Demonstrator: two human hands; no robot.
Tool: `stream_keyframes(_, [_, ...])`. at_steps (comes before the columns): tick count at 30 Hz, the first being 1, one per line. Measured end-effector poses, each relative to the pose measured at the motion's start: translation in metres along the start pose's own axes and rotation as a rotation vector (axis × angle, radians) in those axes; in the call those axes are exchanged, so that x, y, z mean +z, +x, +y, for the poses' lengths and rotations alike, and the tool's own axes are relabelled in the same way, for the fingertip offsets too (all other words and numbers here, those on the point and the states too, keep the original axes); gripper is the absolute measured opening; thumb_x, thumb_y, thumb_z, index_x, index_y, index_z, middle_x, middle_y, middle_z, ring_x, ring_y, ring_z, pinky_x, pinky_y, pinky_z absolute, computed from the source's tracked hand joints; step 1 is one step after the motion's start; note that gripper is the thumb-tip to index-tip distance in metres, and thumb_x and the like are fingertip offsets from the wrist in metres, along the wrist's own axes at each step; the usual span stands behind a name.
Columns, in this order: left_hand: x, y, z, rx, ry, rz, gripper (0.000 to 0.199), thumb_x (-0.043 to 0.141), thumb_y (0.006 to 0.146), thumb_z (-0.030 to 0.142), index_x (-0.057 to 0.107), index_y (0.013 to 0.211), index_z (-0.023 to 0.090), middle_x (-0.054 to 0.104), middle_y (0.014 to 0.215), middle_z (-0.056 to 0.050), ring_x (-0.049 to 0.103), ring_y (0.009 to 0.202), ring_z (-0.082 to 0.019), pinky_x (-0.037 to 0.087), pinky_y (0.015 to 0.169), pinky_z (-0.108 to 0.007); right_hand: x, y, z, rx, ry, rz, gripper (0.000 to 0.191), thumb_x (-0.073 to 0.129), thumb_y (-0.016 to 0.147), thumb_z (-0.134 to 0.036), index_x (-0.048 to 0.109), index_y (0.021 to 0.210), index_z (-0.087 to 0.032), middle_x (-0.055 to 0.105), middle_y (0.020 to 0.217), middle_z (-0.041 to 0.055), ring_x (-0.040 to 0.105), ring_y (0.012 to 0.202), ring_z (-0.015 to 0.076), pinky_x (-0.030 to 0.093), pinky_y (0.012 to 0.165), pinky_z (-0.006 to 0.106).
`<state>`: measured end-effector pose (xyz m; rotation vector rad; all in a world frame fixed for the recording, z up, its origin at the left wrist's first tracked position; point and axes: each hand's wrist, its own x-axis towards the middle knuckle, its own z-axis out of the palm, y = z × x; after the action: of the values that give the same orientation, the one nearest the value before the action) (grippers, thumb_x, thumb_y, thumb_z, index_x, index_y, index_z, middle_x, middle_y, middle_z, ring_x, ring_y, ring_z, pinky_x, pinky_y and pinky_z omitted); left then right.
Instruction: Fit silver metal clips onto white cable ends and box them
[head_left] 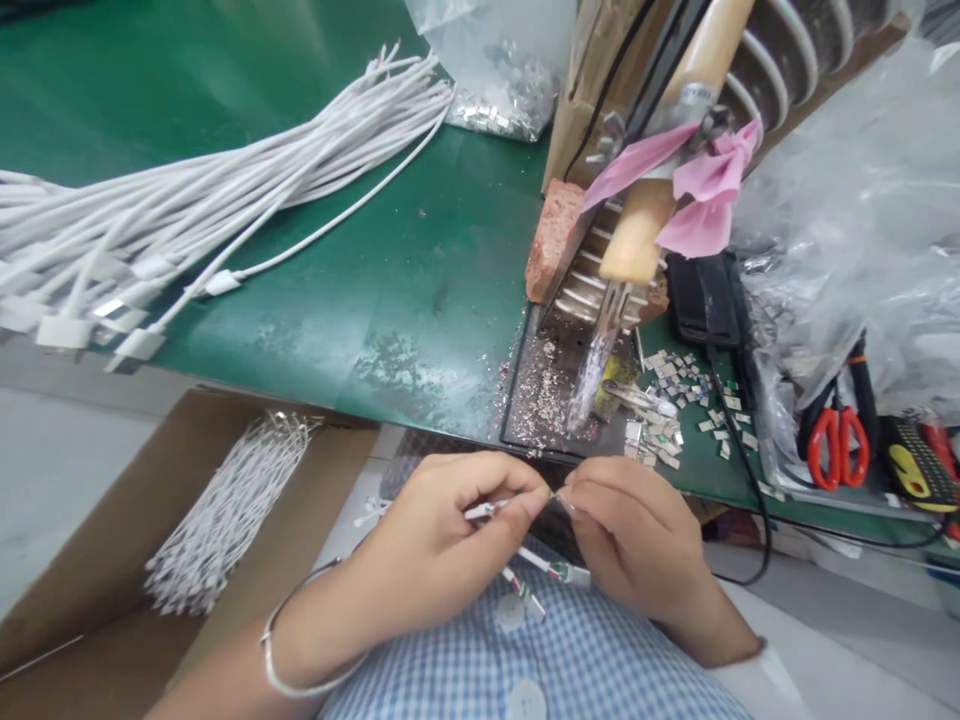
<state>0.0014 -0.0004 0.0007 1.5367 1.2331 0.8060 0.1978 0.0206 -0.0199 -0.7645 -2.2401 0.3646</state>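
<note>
My left hand (457, 540) is closed in a pinch on a white cable (480, 510) whose stripped end shows coloured wires. Two more white cable ends (551, 568) with small boards or connectors hang below that hand, over the checked clothing. Touching fingertips with it, my right hand (637, 530) is closed too, pinching at the tip of the thin wires; what lies between its fingers is too small to make out. Just beyond the hands, a soldering iron (600, 350) with a wooden handle hangs tip down over a dark plate (525, 410) strewn with solder bits.
A bundle of white cables (300, 160) lies on the green table (420, 270). More cables (232, 520) fill a cardboard box (82, 560) at lower left. Small circuit boards (675, 385) are scattered right of the plate, near red-handled scissors (838, 447). A brick (553, 240) stands behind.
</note>
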Motion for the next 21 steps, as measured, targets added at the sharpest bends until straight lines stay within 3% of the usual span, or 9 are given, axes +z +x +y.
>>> stream_keyframes(4, [-0.003, 0.001, 0.001, -0.040, -0.027, -0.021, 0.018, 0.054, 0.087, 0.016, 0.069, 0.076, 0.016, 0.066, 0.062, 0.003, 0.057, 0.053, -0.009, 0.044, 0.050, -0.017, -0.003, -0.004, 0.003, 0.056, 0.135, 0.004, 0.021, 0.053, 0.084, -0.006, 0.061, 0.102, -0.015, 0.066, 0.087, 0.0064, 0.062, 0.079, 0.0163, 0.054, 0.066, 0.029])
stream_keyframes(9, [-0.005, 0.003, 0.002, -0.070, -0.069, 0.008, 0.018, 0.055, 0.086, 0.019, 0.068, 0.075, 0.016, 0.063, 0.057, 0.003, 0.053, 0.047, -0.009, 0.043, 0.045, -0.017, 0.001, -0.010, 0.000, 0.216, 0.345, 0.201, 0.027, 0.056, 0.080, -0.008, 0.056, 0.105, -0.019, 0.061, 0.081, 0.0037, 0.059, 0.071, 0.0160, 0.053, 0.057, 0.028])
stream_keyframes(15, [-0.004, 0.005, 0.004, -0.043, -0.012, 0.026, 0.018, 0.055, 0.089, 0.019, 0.068, 0.079, 0.015, 0.069, 0.060, 0.002, 0.058, 0.048, -0.009, 0.045, 0.046, -0.016, 0.013, -0.002, -0.004, 0.142, 0.219, 0.252, 0.023, 0.057, 0.078, 0.000, 0.057, 0.094, -0.017, 0.059, 0.092, 0.0050, 0.063, 0.083, 0.0161, 0.059, 0.069, 0.033])
stream_keyframes(21, [-0.003, 0.007, 0.005, 0.110, 0.137, 0.087, 0.013, 0.056, 0.087, 0.012, 0.067, 0.082, 0.015, 0.072, 0.068, 0.002, 0.061, 0.053, -0.008, 0.045, 0.051, -0.015, 0.015, 0.007, -0.004, 0.095, 0.142, 0.291, 0.021, 0.055, 0.082, -0.001, 0.057, 0.091, -0.019, 0.064, 0.090, 0.0045, 0.066, 0.086, 0.0172, 0.063, 0.071, 0.035])
